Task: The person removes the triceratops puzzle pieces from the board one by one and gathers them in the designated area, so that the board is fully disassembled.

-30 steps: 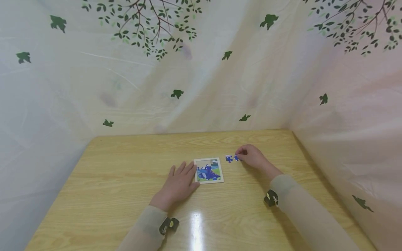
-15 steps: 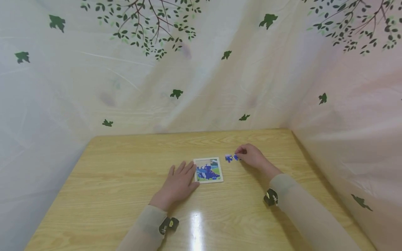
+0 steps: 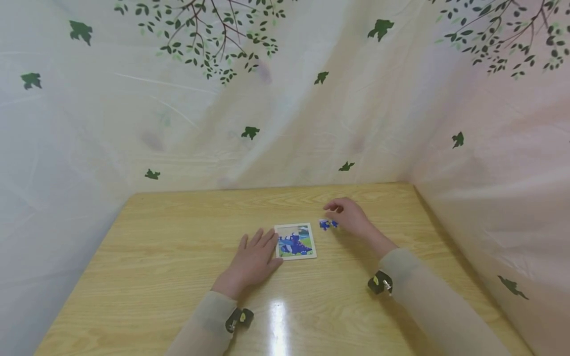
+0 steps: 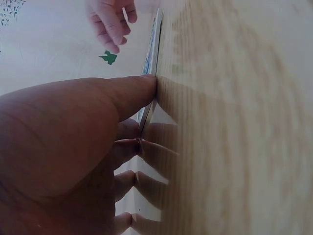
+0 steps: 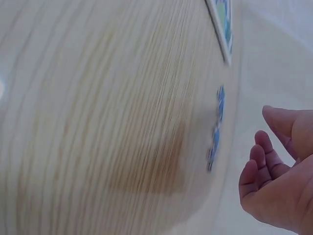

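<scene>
The blue pieces lie in a short row on the worktop, to the right of the frame and a little apart from it, about level with its far edge. Two can be made out from the head; whether the right hand hides another cannot be told. The row's long axis runs left to right, roughly in line with the frame's far side, so the frame lies straight off the row's left end. Along that far side, towards the left, the frame shows a paler patch, perhaps an unfilled part, though it is too small to be sure. The right hand is much the nearer one: it hangs over the row, coming in from the right with its fingers towards the left, and the pieces lie below and slightly to the near side of its fingertips. The right wrist view shows it clear of the worktop, thumb spread from loosely bent fingers, with nothing seen between them. What matters most here seems to be that short gap downwards from the fingertips to the row. The left hand lies beyond the frame from the pieces, fingers straight, touching the frame's left edge and gripping nothing.
</scene>
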`<state>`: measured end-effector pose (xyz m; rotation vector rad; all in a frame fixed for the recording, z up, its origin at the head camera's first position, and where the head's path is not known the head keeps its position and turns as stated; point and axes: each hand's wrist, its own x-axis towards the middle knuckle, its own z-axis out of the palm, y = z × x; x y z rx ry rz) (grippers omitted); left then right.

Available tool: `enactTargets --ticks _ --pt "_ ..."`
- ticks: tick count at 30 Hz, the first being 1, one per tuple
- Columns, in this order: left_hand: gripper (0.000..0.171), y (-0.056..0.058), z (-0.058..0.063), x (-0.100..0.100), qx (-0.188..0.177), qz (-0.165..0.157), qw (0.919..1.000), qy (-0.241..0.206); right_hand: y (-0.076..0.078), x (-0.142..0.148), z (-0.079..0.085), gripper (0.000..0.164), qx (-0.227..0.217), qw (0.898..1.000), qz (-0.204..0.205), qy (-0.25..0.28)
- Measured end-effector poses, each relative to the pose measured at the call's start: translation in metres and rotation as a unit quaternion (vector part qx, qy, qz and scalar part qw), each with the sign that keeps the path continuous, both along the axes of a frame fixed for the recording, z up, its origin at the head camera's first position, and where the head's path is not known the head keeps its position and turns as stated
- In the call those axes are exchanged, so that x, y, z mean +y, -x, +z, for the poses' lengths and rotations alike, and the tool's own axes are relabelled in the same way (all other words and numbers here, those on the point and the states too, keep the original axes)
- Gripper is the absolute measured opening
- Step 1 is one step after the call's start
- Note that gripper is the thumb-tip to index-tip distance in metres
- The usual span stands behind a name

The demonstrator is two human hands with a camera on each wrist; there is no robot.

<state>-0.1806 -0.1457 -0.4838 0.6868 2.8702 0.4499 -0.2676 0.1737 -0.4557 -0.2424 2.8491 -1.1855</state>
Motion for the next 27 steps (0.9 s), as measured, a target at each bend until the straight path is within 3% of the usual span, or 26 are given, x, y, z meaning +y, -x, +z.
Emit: enactTargets --ticks 12,27 --pt "0.073 0.0 -0.001 0.001 -0.003 0.005 1.0 0.0 -0.013 -0.035 0.003 0.02 0.028 0.997 0.069 0.002" --pt "0.072 -0.001 -0.002 0.001 0.004 0.006 1.0 -0.001 -0.019 -0.054 -0.007 0.021 0.005 0.992 0.123 -0.029"
